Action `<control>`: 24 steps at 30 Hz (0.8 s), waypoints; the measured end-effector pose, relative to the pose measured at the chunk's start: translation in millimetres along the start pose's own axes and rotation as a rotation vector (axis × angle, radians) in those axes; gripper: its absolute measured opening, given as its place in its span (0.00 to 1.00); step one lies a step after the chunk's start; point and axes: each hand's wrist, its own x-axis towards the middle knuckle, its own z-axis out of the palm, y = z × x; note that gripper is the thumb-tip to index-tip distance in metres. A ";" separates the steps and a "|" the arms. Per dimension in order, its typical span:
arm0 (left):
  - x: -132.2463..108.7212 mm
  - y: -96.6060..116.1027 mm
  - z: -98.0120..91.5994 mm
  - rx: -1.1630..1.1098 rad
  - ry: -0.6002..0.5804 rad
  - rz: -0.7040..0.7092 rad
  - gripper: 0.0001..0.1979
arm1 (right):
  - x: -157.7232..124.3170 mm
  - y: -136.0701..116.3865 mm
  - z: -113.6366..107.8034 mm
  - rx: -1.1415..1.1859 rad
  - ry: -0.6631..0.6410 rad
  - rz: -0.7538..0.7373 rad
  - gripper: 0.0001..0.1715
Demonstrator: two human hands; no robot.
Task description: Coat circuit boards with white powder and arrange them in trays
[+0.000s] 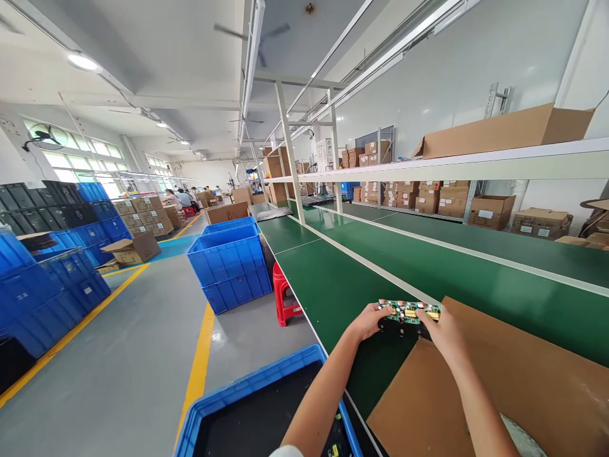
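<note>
A long, narrow green circuit board (403, 310) with many small components, some of them yellow, is held over the green worktable (342, 292). My left hand (368, 322) grips its left end with the fingers closed on the edge. My right hand (440, 327) holds the right end, its thumb on top of the board. Dark parts stick out below the board. Beneath my right forearm lies a flat brown cardboard sheet (514, 368). A blue crate (280, 368) with a black bottom stands under my left forearm, and a few small components show at its right side.
Stacked blue crates (233, 260) and a red stool (284, 298) stand left of the table. A white shelf (457, 166) above it bears a long cardboard box (495, 136). Cartons line the wall, and people sit far back.
</note>
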 end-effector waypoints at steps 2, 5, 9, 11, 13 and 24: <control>-0.5 0.9 0.8 0.004 0.008 0.003 0.25 | -2.1 -3.2 1.1 -0.075 0.008 -0.003 0.16; -1.2 2.1 1.7 0.011 0.015 0.002 0.24 | -6.8 -11.1 -0.3 -0.165 0.015 0.003 0.16; -0.7 3.3 1.4 0.017 0.023 0.002 0.24 | -13.9 -24.5 -2.5 -0.221 0.031 0.035 0.18; -0.2 3.4 0.9 0.018 0.027 0.006 0.24 | -16.3 -28.9 -1.3 -0.237 0.037 0.049 0.19; 0.3 2.9 0.6 0.018 0.031 0.009 0.24 | -17.5 -30.0 1.5 -0.248 0.043 0.056 0.20; 0.4 3.9 0.5 -0.022 0.032 0.025 0.23 | -10.4 -20.7 5.6 -0.118 0.078 0.034 0.19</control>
